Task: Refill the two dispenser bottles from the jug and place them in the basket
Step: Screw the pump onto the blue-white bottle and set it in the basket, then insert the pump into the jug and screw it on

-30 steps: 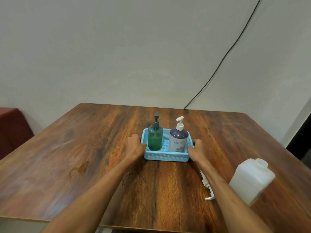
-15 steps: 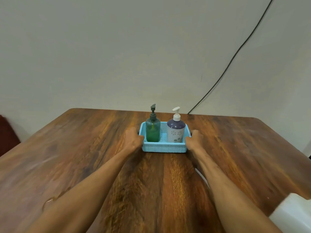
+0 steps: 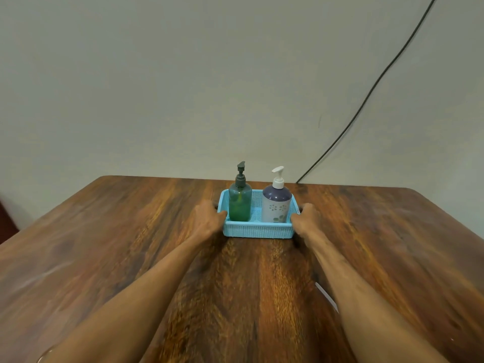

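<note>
Fingers of the left hand (image 3: 208, 218) curl round the left short end of the basket (image 3: 258, 230), the thumb lying along its rim. The right hand (image 3: 307, 221) grips the right end in the same way, its fingers (image 3: 294, 218) wrapped at the near corner. The blue mesh basket sits on the counter (image 3: 131, 231) near the far edge, with its long side running left to right.

Two pump bottles stand upright in it, side by side. The green bottle (image 3: 239, 205) is on the left, with a dark pump whose spout points up and to the right. The white bottle (image 3: 277, 208) is on the right. It has a purple shoulder, a print of pale flowers on its body, and a white spout that also points right.

A white plastic piece (image 3: 326, 294) shows beside the right forearm. A dark cable (image 3: 366, 95) runs down the wall to the counter's far edge.
</note>
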{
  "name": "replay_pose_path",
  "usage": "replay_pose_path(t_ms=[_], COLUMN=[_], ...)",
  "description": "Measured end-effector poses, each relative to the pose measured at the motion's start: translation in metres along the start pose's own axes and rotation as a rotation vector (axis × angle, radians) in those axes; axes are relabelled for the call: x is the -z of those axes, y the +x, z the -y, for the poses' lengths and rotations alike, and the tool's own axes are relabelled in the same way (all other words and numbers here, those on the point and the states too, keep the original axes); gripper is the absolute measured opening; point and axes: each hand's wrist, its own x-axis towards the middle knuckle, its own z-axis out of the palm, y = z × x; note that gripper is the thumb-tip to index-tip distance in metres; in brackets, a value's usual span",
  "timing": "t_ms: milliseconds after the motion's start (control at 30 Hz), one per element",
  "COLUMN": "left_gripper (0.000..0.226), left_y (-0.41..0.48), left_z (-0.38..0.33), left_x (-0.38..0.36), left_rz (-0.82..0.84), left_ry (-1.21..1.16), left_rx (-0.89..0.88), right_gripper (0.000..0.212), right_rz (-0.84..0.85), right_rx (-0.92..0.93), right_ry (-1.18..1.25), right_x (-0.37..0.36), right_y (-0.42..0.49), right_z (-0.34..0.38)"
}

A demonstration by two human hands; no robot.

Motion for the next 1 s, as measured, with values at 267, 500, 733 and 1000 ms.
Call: replay_pose_path(t_ms=[267,500,733,1000], left_gripper=[0.034,0.041,0.034,0.029], left_y=[-0.067,-0.189,-0.306,-0.373], left_z=[-0.019,-0.05,-0.073,-0.07], left_x=[0.038,0.053,0.035,0.008], left_rz=[-0.115,-0.116,-0.023,0.012], left_ry=[-0.121,-0.272,-0.417,-0.442], left_rx=[0.011,-0.084,-0.142,-0.157], right_gripper=[0.051,0.041,0.034,0.032], right_rz=[-0.081,-0.142,-0.16,-0.211], right_rx=[0.054,0.24,0.338,0.34], right_ry=[0.13,0.215,0.222,-0.036], right_x=[0.043,0.086,0.124,0.137], right_y=[-0.081,-0.199,-0.294,-0.336], right_z=[0.011,0.001,-0.044,-0.101])
